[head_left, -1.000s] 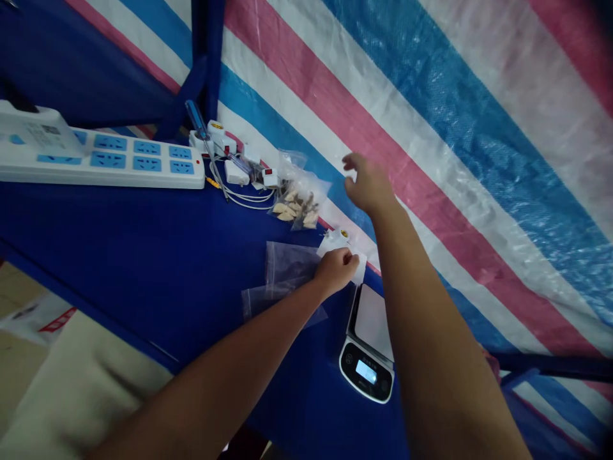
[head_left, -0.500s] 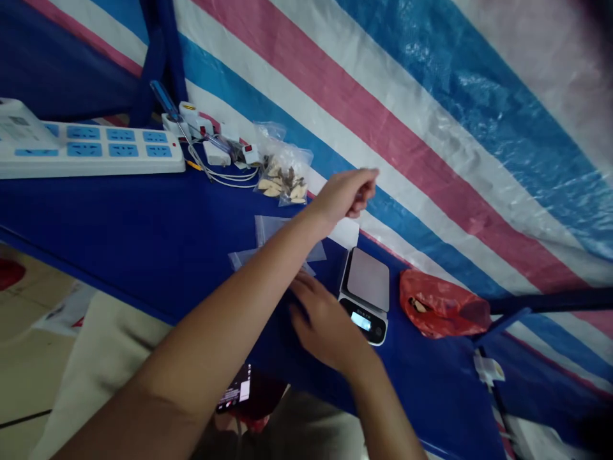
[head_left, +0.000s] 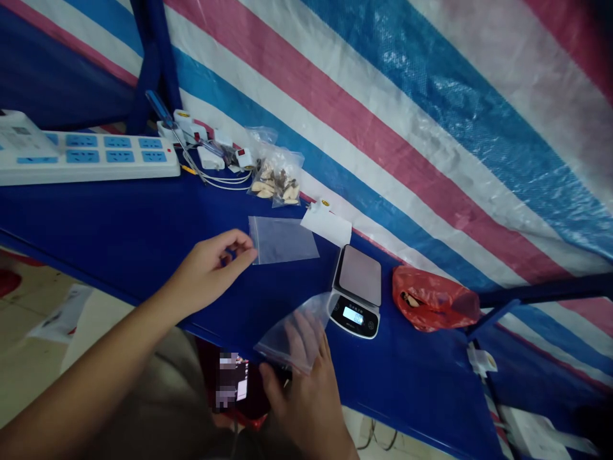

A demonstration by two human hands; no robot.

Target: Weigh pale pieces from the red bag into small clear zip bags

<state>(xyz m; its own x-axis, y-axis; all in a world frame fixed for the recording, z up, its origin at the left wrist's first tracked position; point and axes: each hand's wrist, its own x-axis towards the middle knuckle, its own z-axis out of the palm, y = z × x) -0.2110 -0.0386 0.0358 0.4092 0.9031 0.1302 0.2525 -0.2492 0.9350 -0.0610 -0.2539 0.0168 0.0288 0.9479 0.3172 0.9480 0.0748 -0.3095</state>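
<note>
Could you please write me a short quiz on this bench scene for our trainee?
1. True or false: the red bag lies on the scale.
2. What does the right hand hold? A) clear bag B) screwdriver C) phone
3. Which hand is nearer the power strip?
Key: 1 false; 2 A; 3 the left hand.

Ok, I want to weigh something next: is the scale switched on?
On: the scale has its display glowing blue, though the digits are too small to read.
</note>
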